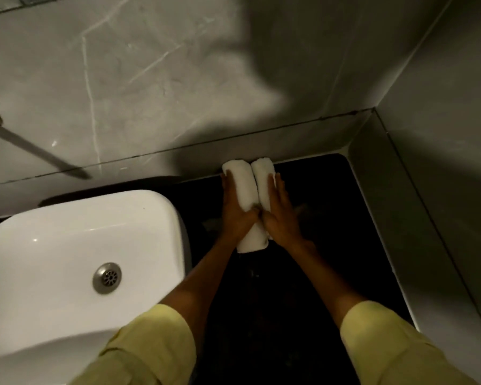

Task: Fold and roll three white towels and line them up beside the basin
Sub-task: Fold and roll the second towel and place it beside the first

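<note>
Two rolled white towels lie side by side on the black counter (325, 223), right of the white basin (75, 245), their far ends against the back wall. My left hand (235, 209) presses flat against the outer side of the left towel roll (243, 184). My right hand (279, 209) lies over the right towel roll (263, 173), covering its near half. The thumbs meet between the rolls. No third towel is in view.
A grey marble wall (156, 79) runs behind the counter and a grey side wall (442, 162) closes the right. A metal spout (34, 151) juts over the basin from the upper left. The drain (107, 277) sits in the basin's bowl.
</note>
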A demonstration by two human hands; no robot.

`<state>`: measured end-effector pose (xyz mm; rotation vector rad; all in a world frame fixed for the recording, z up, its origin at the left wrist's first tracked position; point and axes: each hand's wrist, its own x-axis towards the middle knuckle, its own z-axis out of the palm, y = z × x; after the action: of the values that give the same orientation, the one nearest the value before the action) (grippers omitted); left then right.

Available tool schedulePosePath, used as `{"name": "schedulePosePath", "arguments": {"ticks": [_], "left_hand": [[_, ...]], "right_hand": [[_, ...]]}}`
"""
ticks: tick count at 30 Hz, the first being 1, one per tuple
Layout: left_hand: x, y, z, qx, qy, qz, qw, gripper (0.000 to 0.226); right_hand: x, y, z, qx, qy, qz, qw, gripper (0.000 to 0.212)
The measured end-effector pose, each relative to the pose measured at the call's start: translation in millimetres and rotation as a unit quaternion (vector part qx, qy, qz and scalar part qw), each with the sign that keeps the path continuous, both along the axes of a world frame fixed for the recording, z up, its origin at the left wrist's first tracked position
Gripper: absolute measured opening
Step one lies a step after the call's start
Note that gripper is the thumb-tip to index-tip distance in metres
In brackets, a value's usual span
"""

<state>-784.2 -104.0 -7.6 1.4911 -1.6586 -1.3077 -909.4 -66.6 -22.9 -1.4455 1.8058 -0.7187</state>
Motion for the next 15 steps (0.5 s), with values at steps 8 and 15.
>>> {"name": "schedulePosePath", "arguments": {"ticks": [8,15], "left_hand": [[-8.0,-2.7,2.6,0.000,-0.016,0.041,0.999,0.071],[-5.2,1.5,-1.3,-0.012,-0.004,0.048,0.999,0.070]], "right_hand": [[8.5,-7.1,3.3,-0.017,-0.141,-0.087,0.986,0.067],[2.2,-31.0,3.6,0.023,-0.220,-0.132,0.966,0.079]]}}
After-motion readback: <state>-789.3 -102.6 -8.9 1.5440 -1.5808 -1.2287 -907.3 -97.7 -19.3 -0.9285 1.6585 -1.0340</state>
